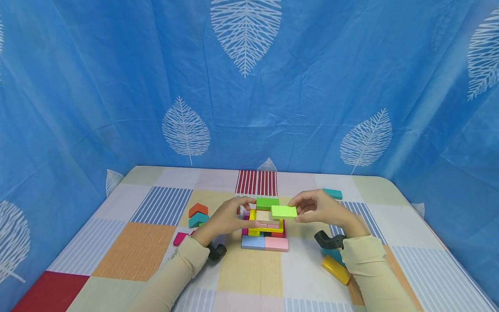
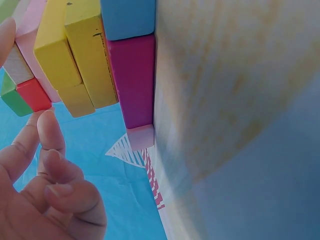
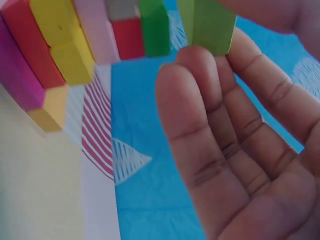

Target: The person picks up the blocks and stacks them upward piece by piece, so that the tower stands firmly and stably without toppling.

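A stack of coloured wooden blocks stands mid-table, with yellow blocks [image 1: 252,215] and pink ones [image 2: 35,45] in its layers. Over a red block [image 2: 34,94] at the far side lies a green block [image 1: 267,203]. My left hand [image 1: 230,215] is at the stack's left side. Its index fingertip touches the far end by the red block, the thumb lies at the near side, and the other fingers bend loosely. Between thumb and fingers, my right hand [image 1: 321,209] pinches a light green block [image 1: 283,212], held above the stack's right part.
Blue [image 1: 253,242] and pink flat blocks [image 1: 277,243] lie along the stack's front. Orange [image 1: 198,209] and teal blocks [image 1: 198,220] are at left, near a magenta block [image 1: 180,238]. By the right forearm lies a yellow block [image 1: 335,270]; another teal block [image 1: 332,193] is farther back.
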`<state>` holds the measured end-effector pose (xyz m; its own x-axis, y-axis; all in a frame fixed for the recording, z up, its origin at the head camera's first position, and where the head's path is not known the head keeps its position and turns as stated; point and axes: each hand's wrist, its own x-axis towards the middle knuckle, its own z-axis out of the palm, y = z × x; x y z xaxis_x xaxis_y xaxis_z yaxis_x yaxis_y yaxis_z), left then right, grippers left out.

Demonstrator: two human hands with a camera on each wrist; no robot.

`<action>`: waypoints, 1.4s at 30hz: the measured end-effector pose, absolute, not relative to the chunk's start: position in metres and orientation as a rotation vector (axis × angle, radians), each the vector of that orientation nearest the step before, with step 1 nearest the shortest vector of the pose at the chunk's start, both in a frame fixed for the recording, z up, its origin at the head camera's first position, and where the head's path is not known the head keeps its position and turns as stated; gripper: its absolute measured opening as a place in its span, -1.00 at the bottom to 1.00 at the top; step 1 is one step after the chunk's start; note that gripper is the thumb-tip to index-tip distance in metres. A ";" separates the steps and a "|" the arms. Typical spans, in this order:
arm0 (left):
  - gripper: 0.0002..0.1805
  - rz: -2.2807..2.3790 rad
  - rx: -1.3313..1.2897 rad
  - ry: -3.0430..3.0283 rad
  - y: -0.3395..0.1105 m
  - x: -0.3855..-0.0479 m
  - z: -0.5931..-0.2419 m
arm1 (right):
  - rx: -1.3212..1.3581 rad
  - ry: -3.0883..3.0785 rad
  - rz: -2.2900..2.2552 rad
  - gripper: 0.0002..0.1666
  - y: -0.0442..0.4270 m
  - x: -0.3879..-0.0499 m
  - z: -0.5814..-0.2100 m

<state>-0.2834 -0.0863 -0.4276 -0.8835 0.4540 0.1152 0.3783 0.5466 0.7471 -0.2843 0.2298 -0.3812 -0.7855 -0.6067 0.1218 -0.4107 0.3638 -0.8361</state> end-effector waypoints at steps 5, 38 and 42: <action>-0.26 1.267 0.729 2.676 -0.087 -0.284 -0.426 | -0.907 2.447 -1.306 -0.61 0.215 -0.283 -0.384; -0.20 1.283 0.735 2.702 -0.087 -0.283 -0.425 | -0.794 2.384 -1.471 -0.20 0.198 -0.289 -0.406; -0.23 1.266 0.741 2.717 -0.087 -0.283 -0.425 | -0.789 2.387 -1.487 -0.24 0.197 -0.290 -0.409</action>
